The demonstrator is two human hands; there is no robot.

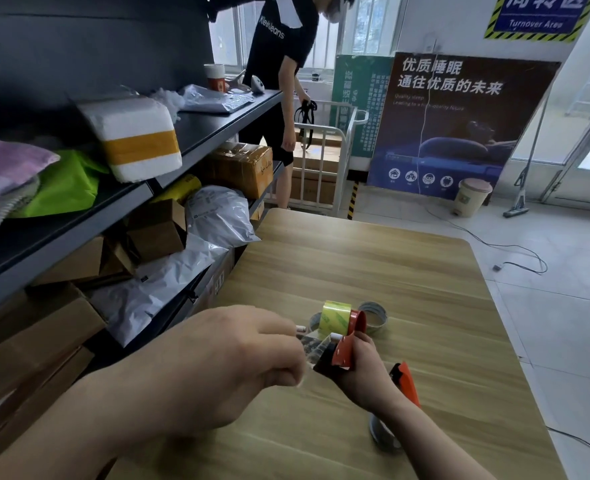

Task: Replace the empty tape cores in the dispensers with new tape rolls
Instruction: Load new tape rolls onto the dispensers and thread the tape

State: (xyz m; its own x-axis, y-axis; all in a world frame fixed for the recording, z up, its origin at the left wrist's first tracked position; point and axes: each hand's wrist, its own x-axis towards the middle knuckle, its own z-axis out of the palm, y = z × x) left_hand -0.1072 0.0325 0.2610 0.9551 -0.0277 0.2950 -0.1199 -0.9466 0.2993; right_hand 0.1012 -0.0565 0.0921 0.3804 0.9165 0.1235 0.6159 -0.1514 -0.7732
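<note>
Wood-grain table [425,289], "Turnover Area" sign [536,15] at one o'clock; right hand [366,372] grips a red plastic dispenser [347,351] bearing a glossy yellowish roll [336,317], left hand [238,362] pinches its clear strip [312,348].

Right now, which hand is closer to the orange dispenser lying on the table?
Right. The right hand holds the loaded dispenser just left of the lying dispenser; the left hand is farther left, pinching the tape end.

Over the wooden tabletop [355,265], the right grip [364,372] holds a red dispenser [343,351] loaded with a yellowish tape roll [335,318]. The left grip [248,358] pinches its clear tape strip [312,348]. A grey empty core [381,322] lies just behind.
</note>
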